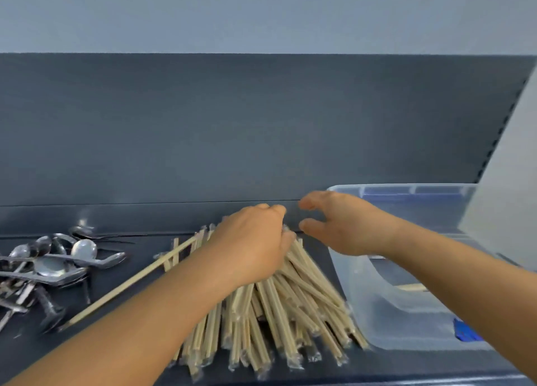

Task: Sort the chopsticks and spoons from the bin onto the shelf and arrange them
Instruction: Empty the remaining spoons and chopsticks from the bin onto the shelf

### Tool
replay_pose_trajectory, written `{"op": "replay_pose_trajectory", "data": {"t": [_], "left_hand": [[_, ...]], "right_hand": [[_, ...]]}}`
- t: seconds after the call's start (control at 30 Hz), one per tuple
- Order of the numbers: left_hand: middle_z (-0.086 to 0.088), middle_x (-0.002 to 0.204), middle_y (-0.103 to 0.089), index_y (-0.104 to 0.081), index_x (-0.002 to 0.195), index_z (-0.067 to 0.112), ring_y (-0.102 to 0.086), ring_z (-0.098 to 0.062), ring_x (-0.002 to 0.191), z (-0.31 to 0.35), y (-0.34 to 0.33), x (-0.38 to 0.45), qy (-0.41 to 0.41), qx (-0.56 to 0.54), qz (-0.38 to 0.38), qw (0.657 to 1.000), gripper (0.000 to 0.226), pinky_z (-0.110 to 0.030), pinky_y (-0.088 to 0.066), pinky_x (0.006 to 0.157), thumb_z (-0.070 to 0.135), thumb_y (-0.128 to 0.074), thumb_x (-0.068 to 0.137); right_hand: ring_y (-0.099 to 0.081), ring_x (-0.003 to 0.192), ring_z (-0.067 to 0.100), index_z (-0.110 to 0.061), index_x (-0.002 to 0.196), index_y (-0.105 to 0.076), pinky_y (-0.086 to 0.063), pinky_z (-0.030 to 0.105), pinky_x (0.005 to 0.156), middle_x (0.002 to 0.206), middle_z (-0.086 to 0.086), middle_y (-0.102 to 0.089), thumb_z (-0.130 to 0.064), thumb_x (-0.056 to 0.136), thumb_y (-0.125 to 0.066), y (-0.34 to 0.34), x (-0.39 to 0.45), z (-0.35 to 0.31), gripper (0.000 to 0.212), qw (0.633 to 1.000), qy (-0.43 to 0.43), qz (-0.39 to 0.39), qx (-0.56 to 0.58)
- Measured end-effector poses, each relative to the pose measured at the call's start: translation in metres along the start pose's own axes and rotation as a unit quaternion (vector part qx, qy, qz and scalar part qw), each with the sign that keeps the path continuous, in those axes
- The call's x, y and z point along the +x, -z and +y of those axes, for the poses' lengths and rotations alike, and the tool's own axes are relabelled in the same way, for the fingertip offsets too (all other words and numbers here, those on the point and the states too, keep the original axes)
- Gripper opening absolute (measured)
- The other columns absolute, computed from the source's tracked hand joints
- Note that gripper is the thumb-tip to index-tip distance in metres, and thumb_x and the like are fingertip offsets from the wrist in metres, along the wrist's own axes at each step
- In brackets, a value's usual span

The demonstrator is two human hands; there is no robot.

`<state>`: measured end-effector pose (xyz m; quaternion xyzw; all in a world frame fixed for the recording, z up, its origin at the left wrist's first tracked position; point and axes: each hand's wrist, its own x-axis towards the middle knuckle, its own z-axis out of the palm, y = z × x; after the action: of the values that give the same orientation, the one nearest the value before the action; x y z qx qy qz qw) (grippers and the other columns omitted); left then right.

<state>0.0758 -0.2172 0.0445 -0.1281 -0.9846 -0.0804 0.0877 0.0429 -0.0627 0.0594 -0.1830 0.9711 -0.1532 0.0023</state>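
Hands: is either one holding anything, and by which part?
Left hand grips the far ends of the chopstick pile. Right hand hovers beside it, fingers loosely curled, holding nothing.

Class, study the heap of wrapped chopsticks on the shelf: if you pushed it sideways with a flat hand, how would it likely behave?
The wrapped chopsticks lie loosely fanned and crossed, so they would probably scatter rather than move as one block. Their clear wrappers look glossy, so pairs may slide over each other. Each stick looks thin and straight, probably stiff and light.
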Motion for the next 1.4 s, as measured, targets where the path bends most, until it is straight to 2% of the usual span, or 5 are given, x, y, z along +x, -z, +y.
{"op": "replay_pose_trajectory", "data": {"t": [0.23, 0.57, 0.8, 1.1, 1.4], "left_hand": [[-0.001, 0.124, -0.053, -0.046, 0.130, 0.021, -0.052, -0.023, 0.115, 0.098, -0.025, 0.042, -0.009, 0.009, -0.024, 1.000, 0.041, -0.037, -0.044, 0.091, 0.044, -0.040, 0.097], [-0.001, 0.131, -0.050, -0.041, 0.135, 0.021, -0.047, -0.021, 0.120, 0.194, -0.063, 0.092, -0.020, 0.066, -0.146, 0.987, 0.053, -0.039, -0.044, 0.097, 0.051, -0.048, 0.092], [0.004, 0.140, -0.037, -0.014, 0.149, 0.031, -0.039, -0.018, 0.127, 0.225, -0.095, 0.120, -0.123, 0.048, -0.300, 0.945, 0.082, -0.038, -0.040, 0.103, 0.054, -0.059, 0.085], [0.006, 0.153, -0.004, 0.012, 0.149, 0.033, -0.021, -0.024, 0.137, 0.237, -0.145, 0.138, -0.223, 0.123, -0.391, 0.885, 0.105, -0.045, -0.035, 0.108, 0.052, -0.066, 0.081], [-0.002, 0.131, -0.025, -0.021, 0.137, 0.021, -0.032, -0.023, 0.121, 0.224, -0.162, 0.165, -0.251, 0.189, -0.310, 0.897, 0.060, -0.043, -0.041, 0.095, 0.052, -0.047, 0.092]], "right_hand": [[-0.042, 0.131, 0.015, -0.025, 0.141, -0.039, -0.032, 0.025, 0.103, 0.146, -0.009, -0.041, -0.039, 0.096, -0.045, 0.031, -0.025, 0.110, 0.048, 0.999, -0.015, -0.029, -0.033], [-0.047, 0.123, 0.018, -0.023, 0.136, -0.043, -0.037, 0.031, 0.104, 0.138, -0.004, -0.048, -0.042, 0.093, -0.049, 0.049, -0.040, 0.240, 0.048, 0.988, 0.029, -0.133, -0.070], [-0.039, 0.131, 0.015, -0.028, 0.145, -0.028, -0.034, 0.029, 0.105, 0.148, -0.008, -0.034, -0.046, 0.081, -0.067, 0.050, -0.043, 0.290, 0.077, 0.968, 0.041, -0.238, -0.065], [-0.031, 0.134, 0.015, -0.036, 0.148, -0.008, -0.030, 0.032, 0.111, 0.150, -0.009, -0.025, -0.047, 0.072, -0.076, 0.032, -0.042, 0.318, 0.102, 0.926, 0.081, -0.356, -0.092], [-0.017, 0.139, 0.020, -0.035, 0.145, 0.020, -0.032, 0.041, 0.110, 0.151, -0.014, -0.004, -0.045, 0.063, -0.083, 0.013, -0.034, 0.335, 0.132, 0.895, 0.073, -0.395, -0.192]]}}
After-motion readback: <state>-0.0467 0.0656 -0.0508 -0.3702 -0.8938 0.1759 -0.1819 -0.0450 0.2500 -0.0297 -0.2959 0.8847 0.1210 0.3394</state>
